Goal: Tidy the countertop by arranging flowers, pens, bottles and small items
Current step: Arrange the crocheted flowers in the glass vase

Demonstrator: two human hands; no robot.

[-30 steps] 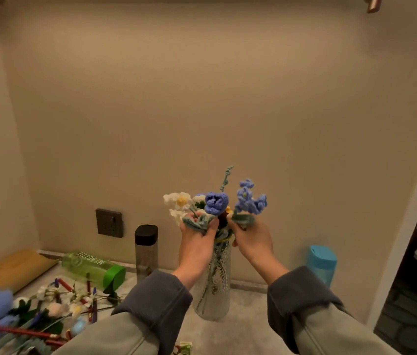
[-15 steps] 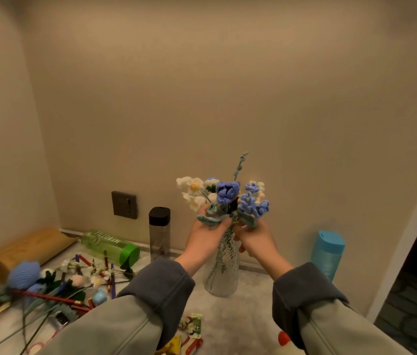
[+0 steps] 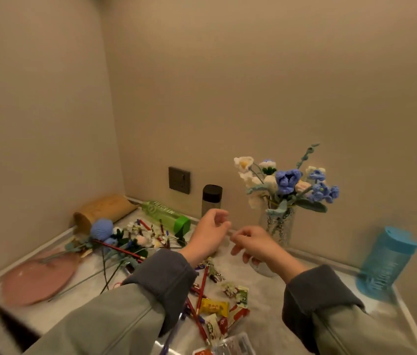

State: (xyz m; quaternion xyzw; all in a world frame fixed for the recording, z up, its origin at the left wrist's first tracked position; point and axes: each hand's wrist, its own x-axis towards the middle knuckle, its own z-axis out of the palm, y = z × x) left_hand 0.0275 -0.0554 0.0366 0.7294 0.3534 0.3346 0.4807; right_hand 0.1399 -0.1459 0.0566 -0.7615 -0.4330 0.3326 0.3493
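Blue crochet flowers (image 3: 288,179) fill the glass vase (image 3: 277,226); left grip (image 3: 208,235) and right grip (image 3: 258,243) hover slack, empty

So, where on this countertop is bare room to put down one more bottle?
Best between the vase and the blue bottle: bare countertop. A smaller patch lies right of the snack packets. The left, with loose flowers and pens, is crowded.
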